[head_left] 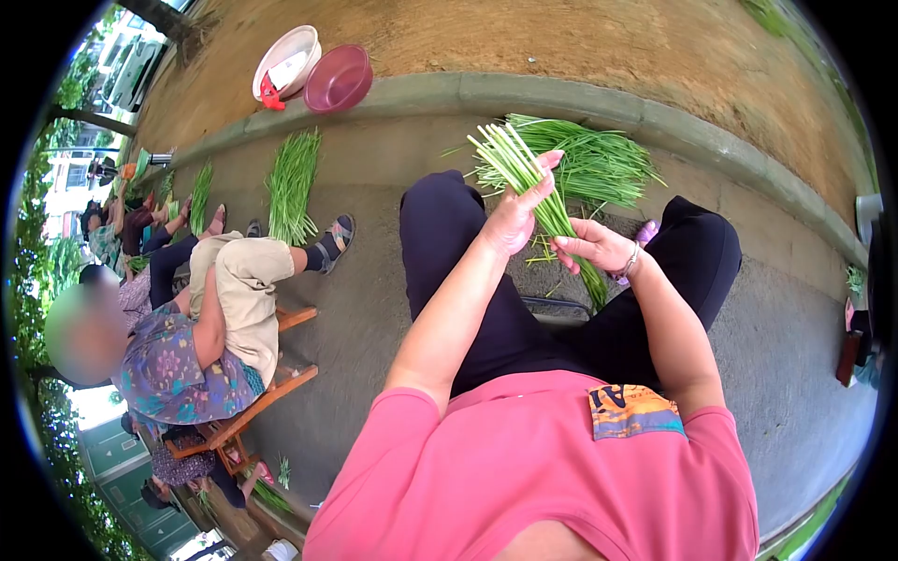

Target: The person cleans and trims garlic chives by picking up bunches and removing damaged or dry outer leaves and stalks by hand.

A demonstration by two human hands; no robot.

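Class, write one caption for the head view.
Left hand and right hand hold long green stalks; a larger pile lies beside the kerb.

This is an outdoor spot, a paved path [360, 309] beside a raised curb [552, 92] and bare brown soil [449, 42]. Tree trunks [173, 21], leafy branches [61, 280] and a parked vehicle [137, 75] show at the side.

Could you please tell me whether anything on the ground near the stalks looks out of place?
Only slightly: a few loose green scraps lie on the pavement, apart from the pile of green stalks just beyond. They look untidy, but nothing appears spilled or damaged.
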